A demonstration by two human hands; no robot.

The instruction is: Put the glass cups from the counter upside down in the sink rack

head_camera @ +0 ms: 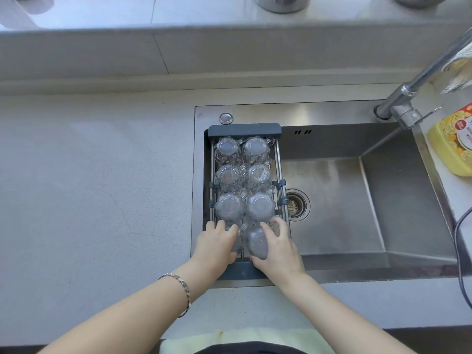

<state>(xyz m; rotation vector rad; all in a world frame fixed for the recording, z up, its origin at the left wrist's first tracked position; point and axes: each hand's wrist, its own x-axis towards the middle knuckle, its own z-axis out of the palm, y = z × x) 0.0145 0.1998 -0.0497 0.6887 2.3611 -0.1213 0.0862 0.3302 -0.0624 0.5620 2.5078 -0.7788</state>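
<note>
A dark grey sink rack point(244, 130) spans the left end of the steel sink. Several clear glass cups stand upside down in it in two columns, among them one at the far left point(226, 148) and one with a barcode sticker point(259, 175). At the rack's near end my right hand point(277, 247) grips an inverted glass cup point(256, 243). Beside it my left hand point(215, 245) covers another glass cup point(236, 229), mostly hidden under my fingers.
The sink basin point(344, 200) with its drain point(296, 205) lies right of the rack. A faucet point(408, 93) rises at the back right, a yellow soap bottle point(452, 146) beside it. A black cable point(462, 251) hangs at the right edge. Grey counter point(89, 187) extends left.
</note>
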